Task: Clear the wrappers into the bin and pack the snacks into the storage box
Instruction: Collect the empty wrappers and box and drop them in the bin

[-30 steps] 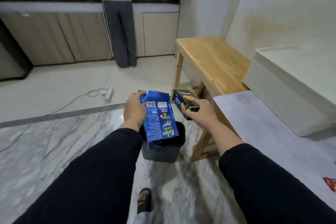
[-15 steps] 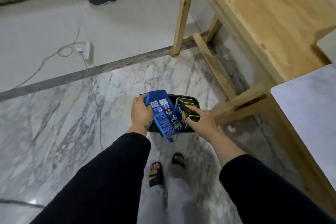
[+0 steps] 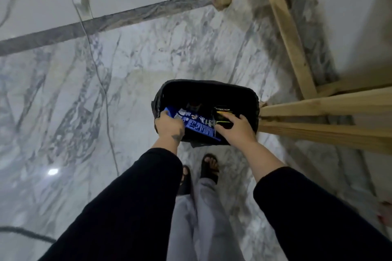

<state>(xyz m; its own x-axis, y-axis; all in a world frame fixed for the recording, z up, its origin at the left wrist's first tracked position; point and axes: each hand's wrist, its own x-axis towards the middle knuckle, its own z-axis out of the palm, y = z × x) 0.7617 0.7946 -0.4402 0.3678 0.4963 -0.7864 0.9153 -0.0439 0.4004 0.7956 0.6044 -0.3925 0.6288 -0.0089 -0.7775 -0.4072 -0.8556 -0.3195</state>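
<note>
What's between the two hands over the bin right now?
Head view: only the blue wrapper held by the left hand; the right hand holds the black packet.

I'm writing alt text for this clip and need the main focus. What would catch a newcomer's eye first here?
First, the two hands over the black-lined bin on the marble floor at centre: the left hand grips a blue wrapper, the right hand a dark box with yellow print, both over its opening. Next, the wooden table legs right beside the bin, and a white cable trailing across the floor at left.
</note>
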